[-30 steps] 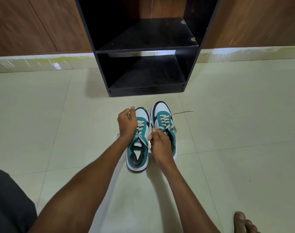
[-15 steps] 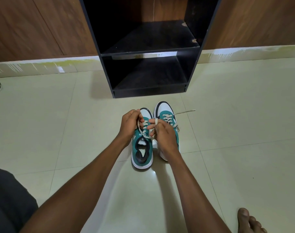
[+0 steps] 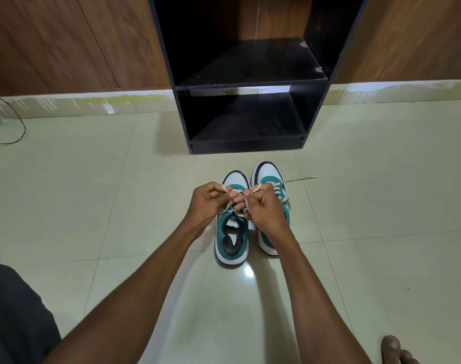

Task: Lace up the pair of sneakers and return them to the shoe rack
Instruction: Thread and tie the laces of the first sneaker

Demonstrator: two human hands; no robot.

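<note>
Both pinching flat cream lace (image 3: 226, 189) – left hand (image 3: 208, 203), right hand (image 3: 267, 210) – over smooth teal left sneaker (image 3: 232, 237); knot hidden by fingers.

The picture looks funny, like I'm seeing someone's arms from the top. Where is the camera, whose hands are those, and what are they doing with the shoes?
The camera sits on a person's head and looks forward and down, so you see what that person sees: their own two arms reaching out. There is no machine here, just bare hands.

On the tiled floor stand two teal and white sneakers, side by side. The left hand and the right hand meet above the left sneaker and each pinches part of its cream lace, so it looks like tying. The right sneaker is already laced, though one lace end trails on the floor.

Just behind the shoes stands a black shoe rack with two shelves, where the sneakers belong. At the bottom right you can see the person's bare toes.
</note>
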